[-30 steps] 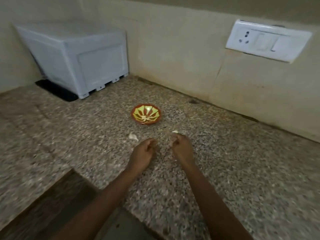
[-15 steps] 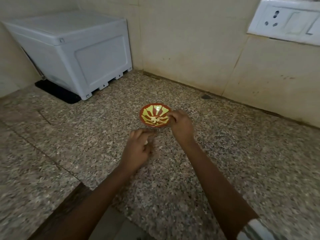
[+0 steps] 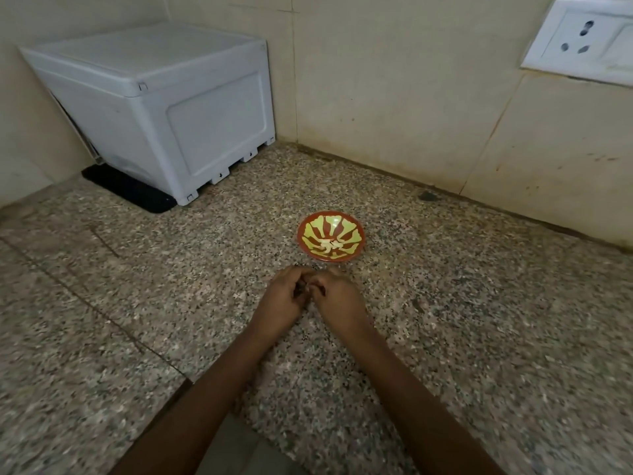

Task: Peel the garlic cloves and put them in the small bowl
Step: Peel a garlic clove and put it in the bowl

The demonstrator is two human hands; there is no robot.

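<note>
A small red bowl (image 3: pixel 356 231) with yellow-green streaks stands on the speckled granite counter; several pale peeled garlic cloves (image 3: pixel 329 247) lie at its bottom. Just in front of the bowl my left hand (image 3: pixel 282 299) and my right hand (image 3: pixel 337 298) meet, fingers curled toward each other. Between their fingertips a small pale garlic clove (image 3: pixel 309 287) shows, mostly hidden by the fingers. Both hands pinch it close above the counter.
A white plastic box (image 3: pixel 154 108) sits on a black mat (image 3: pixel 126 192) in the back left corner. Tiled walls close the back and right, with a white socket plate (image 3: pixel 582 39) at the upper right. The counter's front edge cuts in at the bottom left.
My right hand has drawn back from the bowl's rim and joined my left hand in front of the bowl. The two hands now hold a clove together.
</note>
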